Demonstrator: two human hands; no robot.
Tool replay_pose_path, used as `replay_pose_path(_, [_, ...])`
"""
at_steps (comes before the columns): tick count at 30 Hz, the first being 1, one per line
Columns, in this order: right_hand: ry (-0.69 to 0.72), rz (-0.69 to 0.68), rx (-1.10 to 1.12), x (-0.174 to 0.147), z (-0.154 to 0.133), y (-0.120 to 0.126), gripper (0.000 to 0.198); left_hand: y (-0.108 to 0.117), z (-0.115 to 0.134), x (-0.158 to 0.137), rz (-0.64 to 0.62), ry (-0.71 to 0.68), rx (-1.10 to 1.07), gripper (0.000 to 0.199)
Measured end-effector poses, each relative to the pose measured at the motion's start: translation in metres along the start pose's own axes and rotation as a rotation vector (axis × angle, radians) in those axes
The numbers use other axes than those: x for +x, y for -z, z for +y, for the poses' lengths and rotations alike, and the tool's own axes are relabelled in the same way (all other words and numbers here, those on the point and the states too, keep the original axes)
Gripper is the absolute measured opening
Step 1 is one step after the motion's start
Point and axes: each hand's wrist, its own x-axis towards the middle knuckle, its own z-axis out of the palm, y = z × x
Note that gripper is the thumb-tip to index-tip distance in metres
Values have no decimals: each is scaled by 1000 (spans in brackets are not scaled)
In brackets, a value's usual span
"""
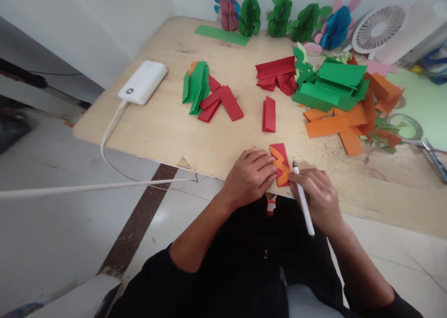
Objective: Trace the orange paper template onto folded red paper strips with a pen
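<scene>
A folded red paper strip [284, 151] lies at the table's near edge with a wavy orange paper cutout [279, 162] on top of it. My left hand [250, 176] lies over the left side of both, fingers laid out with the tips on the papers. In my right hand [318, 194] is a white pen [304, 201], gripped between thumb and fingers. Its dark tip points up and away, just right of the red strip. The right thumb and fingertips come close to the cutout's lower right edge; whether they touch it I cannot tell.
Beyond lie another red strip [268, 114], red pieces [275, 73], green folded papers [197, 87] and a green and orange pile [335, 85]. Scissors [433, 157] are at right, a white power bank [143, 83] with cable at left. Paper figures [249, 15] and a fan [379, 29] stand behind.
</scene>
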Motion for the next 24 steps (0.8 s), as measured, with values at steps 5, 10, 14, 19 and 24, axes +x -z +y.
replay_pose_path(5, [0,-5,9,0,-1,0,16,-1,1,-1,18,-9,7,17])
replay_pose_path(10, [-2,2,20,0,-1,0,17,-2,0,-1,14,8,15,18])
replay_pose_path(14, [15,-1,17,0,-1,0,17,-3,-1,0,21,6,17,18])
replay_pose_path(19, [32,-6,11,0,-1,0,18,-2,0,1,7,17,10,19])
replay_pose_path(24, [48,-7,22,1,-1,1,18,-2,0,1,-4,29,5,20])
